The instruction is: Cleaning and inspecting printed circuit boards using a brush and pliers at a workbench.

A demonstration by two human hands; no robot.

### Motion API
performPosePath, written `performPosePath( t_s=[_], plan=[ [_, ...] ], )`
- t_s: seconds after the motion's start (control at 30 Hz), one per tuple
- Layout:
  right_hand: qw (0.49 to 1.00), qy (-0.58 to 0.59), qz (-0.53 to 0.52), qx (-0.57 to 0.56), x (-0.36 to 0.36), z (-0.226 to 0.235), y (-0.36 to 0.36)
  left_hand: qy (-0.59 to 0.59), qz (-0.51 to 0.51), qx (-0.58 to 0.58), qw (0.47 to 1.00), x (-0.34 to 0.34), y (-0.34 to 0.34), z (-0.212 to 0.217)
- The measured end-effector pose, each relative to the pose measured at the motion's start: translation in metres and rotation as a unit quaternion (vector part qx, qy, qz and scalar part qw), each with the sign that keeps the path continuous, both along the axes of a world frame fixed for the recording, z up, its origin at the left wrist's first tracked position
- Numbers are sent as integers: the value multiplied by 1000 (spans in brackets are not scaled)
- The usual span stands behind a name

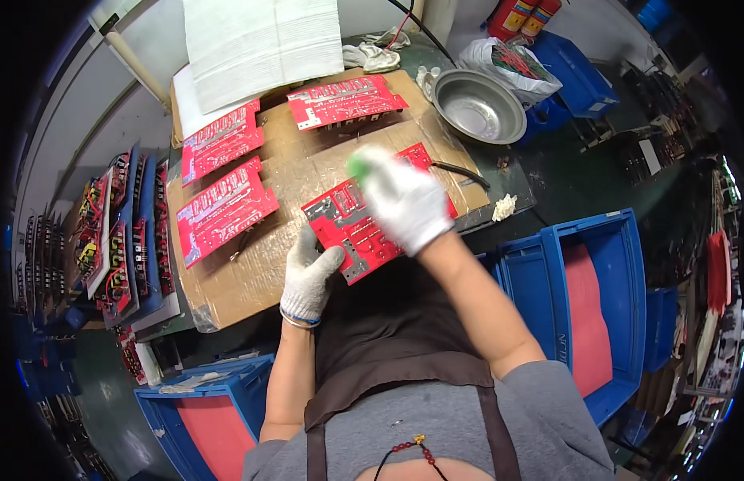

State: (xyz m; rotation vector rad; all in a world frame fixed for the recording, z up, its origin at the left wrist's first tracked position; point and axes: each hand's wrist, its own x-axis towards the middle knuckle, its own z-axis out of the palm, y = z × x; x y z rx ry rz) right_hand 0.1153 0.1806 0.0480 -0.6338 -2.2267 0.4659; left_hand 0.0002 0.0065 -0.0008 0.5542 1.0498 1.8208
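Note:
My left hand (305,276), in a white knit glove, is closed on the left edge of a red circuit board (357,238), thumb on top. The board lies tilted near the front of the cardboard-covered table, its soldered side up. Above it is my right hand (405,196), also gloved and smeared by motion, with its fingers round a small green object (358,167) whose kind I cannot make out. That hand hides part of the board. Behind lie other red boards: one at the back (345,103), and two at the left, an upper one (221,141) and a lower one (226,210).
A metal bowl (478,107) stands at the back right, near a white bag of wires (512,68). White sheets (264,52) cover the far left corner. Boards (119,240) stand in racks at left. Blue bins flank me, right (560,297) and left (151,401).

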Motion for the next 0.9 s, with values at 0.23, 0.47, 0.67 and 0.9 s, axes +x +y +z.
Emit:
performPosePath(
  t_s=[0.23, 0.47, 0.67, 0.9],
  plan=[
    [995, -36, -35, -91, 40, 2, -53, -17, 11, 0, 1000, 0, 4, 2],
    [992, -8, -80, -99, 49, 3, 13, -16, 10, 12, 1000, 1, 5, 2],
    [969, 92, -167, -160, 99, -8, 52, -20, 11, -3, 1000, 1, 5, 1],
    [951, 188, -134, -207, 127, -27, 59, -29, 18, -7, 999, 3, 8, 3]
  ],
)
